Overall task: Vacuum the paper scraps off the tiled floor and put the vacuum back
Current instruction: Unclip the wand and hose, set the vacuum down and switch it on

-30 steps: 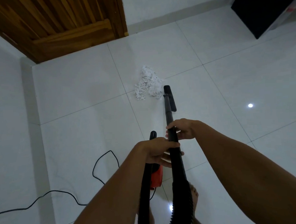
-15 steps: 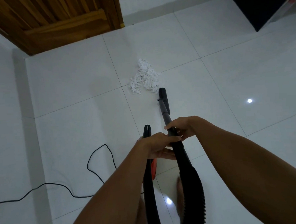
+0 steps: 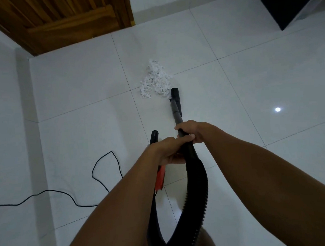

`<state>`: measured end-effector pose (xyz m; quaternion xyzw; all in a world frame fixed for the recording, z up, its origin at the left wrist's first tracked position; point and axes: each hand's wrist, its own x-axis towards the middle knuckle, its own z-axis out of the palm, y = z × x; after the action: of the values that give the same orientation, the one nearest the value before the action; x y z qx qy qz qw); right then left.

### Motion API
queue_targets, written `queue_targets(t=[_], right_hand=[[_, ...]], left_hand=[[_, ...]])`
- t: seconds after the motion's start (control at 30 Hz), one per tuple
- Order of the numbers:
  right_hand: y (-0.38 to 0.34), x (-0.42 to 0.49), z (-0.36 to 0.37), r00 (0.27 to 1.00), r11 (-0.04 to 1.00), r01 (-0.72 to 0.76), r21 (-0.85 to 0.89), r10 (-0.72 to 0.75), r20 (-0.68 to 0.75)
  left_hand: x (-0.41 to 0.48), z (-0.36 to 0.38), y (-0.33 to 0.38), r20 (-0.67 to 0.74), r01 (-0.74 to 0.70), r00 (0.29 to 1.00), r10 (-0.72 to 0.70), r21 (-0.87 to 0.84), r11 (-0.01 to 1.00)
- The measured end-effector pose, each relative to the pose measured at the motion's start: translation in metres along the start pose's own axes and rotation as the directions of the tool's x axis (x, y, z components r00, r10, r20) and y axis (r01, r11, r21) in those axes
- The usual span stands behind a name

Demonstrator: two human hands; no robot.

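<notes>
- The heap of small white paper scraps [image 3: 154, 80] lies on the pale tiled floor [image 3: 72, 112].
- The flat black nozzle [image 3: 175, 94] of my long black plastic vacuum tube [image 3: 177, 115] sits at the near right edge of that heap. I think it just touches the scraps.
- My right hand [image 3: 193, 130] is wrapped round the tube, on my side of the heap.
- My left hand [image 3: 168, 150] is curled round the fatter end of the tube, right behind it. The two hands seem to touch.
- The tube looks stiff and light, so this hold should steer it well.
- The thick black ribbed hose [image 3: 196, 196] is bendy and will likely flop along behind.
- The scraps are very light. A fast push may scatter them.
- The thin black cord [image 3: 104, 171] lies left of the heap, nearer me. It could snag.
</notes>
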<state>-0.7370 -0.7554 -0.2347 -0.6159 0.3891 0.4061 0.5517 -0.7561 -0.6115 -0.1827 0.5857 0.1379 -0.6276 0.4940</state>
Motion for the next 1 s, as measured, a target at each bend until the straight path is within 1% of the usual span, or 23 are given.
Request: queue_targets(t=[0.1,0.17,0.23,0.33,0.43,0.5,0.6,0.67,0.73,0.83,0.93,1.0], right_hand=[[-0.003,-0.002,0.003,0.999,0.999,0.023,0.025,-0.022,-0.031],[-0.006,-0.004,0.006,0.999,0.998,0.025,0.057,-0.024,-0.031],[-0.007,-0.006,0.01,1.0,0.996,0.015,0.082,-0.014,-0.008],[-0.002,-0.012,0.015,0.997,0.998,-0.057,0.014,0.057,0.053],[0.003,-0.021,0.012,0.995,0.996,-0.085,-0.026,0.086,0.043],[0.006,-0.024,0.007,0.999,0.998,-0.047,-0.029,0.046,-0.01],[0.017,-0.028,0.008,0.998,1.0,-0.005,0.01,0.005,-0.059],[0.025,-0.033,0.015,0.998,0.997,-0.015,0.075,0.02,-0.055],[0.032,-0.042,0.023,0.999,0.993,-0.013,0.114,0.018,-0.046],[0.046,-0.059,0.031,0.999,0.989,0.024,0.144,-0.019,-0.036],[0.061,-0.08,0.036,1.0,0.985,0.01,0.171,-0.015,0.027],[0.069,-0.094,0.041,0.998,0.983,0.046,0.176,-0.053,0.033]], left_hand=[[-0.009,0.003,0.005,0.034,0.043,0.998,-0.046,0.081,0.996],[-0.012,0.003,0.003,0.043,0.035,0.998,-0.038,0.053,0.998],[-0.011,0.002,-0.001,0.003,0.002,1.0,-0.002,-0.014,1.0],[-0.011,0.006,-0.007,-0.063,-0.038,0.997,0.037,-0.019,0.999],[-0.016,0.01,-0.009,-0.083,-0.041,0.996,0.044,0.031,0.999],[-0.025,0.01,-0.01,-0.013,-0.009,1.0,0.01,0.109,0.994],[-0.045,0.012,-0.021,0.156,0.049,0.985,-0.08,0.19,0.981],[-0.052,0.015,-0.035,0.236,0.032,0.968,-0.087,0.23,0.973],[-0.056,0.019,-0.05,0.269,-0.026,0.963,-0.036,0.222,0.975],[-0.064,0.022,-0.064,0.264,-0.095,0.963,0.054,0.143,0.985],[-0.075,0.022,-0.071,0.203,-0.142,0.972,0.114,0.131,0.981],[-0.081,0.024,-0.074,0.142,-0.155,0.981,0.132,0.159,0.975]])
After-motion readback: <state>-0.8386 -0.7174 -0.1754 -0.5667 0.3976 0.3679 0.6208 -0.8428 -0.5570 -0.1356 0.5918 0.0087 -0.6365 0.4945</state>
